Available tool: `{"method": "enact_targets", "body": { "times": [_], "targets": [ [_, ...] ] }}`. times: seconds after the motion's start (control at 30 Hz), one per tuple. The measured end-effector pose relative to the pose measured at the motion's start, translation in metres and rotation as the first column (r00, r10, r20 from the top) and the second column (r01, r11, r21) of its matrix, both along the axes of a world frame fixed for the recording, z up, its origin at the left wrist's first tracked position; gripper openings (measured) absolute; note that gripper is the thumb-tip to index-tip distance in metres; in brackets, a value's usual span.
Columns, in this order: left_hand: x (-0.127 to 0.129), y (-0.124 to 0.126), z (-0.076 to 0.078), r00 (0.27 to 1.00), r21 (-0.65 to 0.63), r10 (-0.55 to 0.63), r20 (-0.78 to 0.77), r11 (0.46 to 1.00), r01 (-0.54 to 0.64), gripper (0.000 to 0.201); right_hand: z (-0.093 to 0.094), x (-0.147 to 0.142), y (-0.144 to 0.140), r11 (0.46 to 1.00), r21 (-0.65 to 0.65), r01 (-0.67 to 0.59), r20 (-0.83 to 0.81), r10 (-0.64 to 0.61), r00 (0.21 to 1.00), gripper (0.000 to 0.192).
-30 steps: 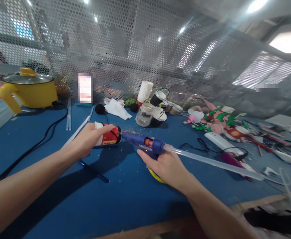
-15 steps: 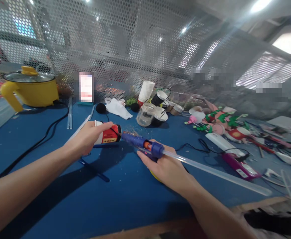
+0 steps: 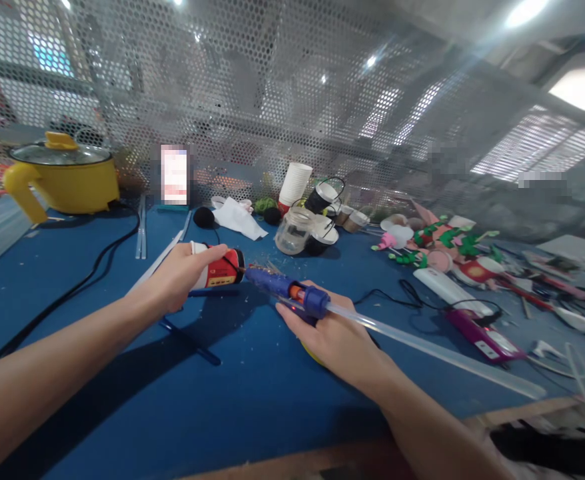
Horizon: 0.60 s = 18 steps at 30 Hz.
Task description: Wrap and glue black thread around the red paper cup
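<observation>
Backdrop: perforated metal (image 3: 222,80) is rising behind our blue table (image 3: 122,413).
Left hand (image 3: 182,270): we are gripping a round red-and-white cup (image 3: 221,272), black-ended, sideways over the table.
Right hand (image 3: 340,333): we are clasping a blue plastic glue gun (image 3: 275,283), nozzle (image 3: 250,273) at that end, translucent rod (image 3: 437,348) jutting.

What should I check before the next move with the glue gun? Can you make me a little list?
1. Left hand has hold of the paper cup: ok, the cup is held on its side.
2. Right hand holds the glue gun: ok.
3. Glue stick is in the gun: ok, a long clear piece sticks out of the back.
4. Red light on the gun is lit: ok.
5. Nozzle touches the cup's black end: cannot tell; it is right up close.
6. No loose things near the cup: not ok, a blue stick lies on the table nearby.
</observation>
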<state>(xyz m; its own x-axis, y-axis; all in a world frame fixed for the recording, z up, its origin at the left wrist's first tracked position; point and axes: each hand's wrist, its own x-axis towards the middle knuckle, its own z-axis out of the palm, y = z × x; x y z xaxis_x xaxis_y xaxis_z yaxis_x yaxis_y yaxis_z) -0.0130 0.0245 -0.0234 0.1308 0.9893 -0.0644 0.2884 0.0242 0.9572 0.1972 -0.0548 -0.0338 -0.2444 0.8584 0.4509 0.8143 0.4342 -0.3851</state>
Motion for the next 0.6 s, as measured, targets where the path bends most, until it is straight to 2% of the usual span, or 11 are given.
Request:
{"method": "enact_targets", "body": {
  "times": [0.13,0.2,0.27,0.43,0.6],
  "targets": [
    [0.010,-0.011,0.016,0.991,-0.141,0.083,-0.104,0.985,-0.098,0.036,0.001,-0.001,-0.001,1.000,-0.008,-0.013,-0.005,0.013,1.000,0.015],
    [0.015,-0.016,0.023,0.995,-0.090,0.088,-0.046,0.992,-0.091,0.032,0.003,-0.001,-0.001,1.000,-0.001,-0.024,-0.017,0.024,1.000,0.015],
    [0.017,-0.018,0.025,0.993,-0.076,0.101,-0.055,0.992,-0.105,0.029,0.004,-0.001,-0.001,1.000,0.010,-0.027,-0.033,0.027,0.999,0.015],
    [0.015,-0.017,0.019,0.997,0.039,0.067,-0.026,0.997,-0.066,0.025,0.006,-0.004,-0.001,0.999,0.014,-0.032,-0.058,0.032,0.998,0.015],
    [0.014,-0.017,0.018,0.995,0.076,0.073,-0.065,0.995,-0.068,0.027,0.008,-0.006,0.000,1.000,0.015,-0.020,-0.053,0.021,0.998,0.015]
  ]
}}
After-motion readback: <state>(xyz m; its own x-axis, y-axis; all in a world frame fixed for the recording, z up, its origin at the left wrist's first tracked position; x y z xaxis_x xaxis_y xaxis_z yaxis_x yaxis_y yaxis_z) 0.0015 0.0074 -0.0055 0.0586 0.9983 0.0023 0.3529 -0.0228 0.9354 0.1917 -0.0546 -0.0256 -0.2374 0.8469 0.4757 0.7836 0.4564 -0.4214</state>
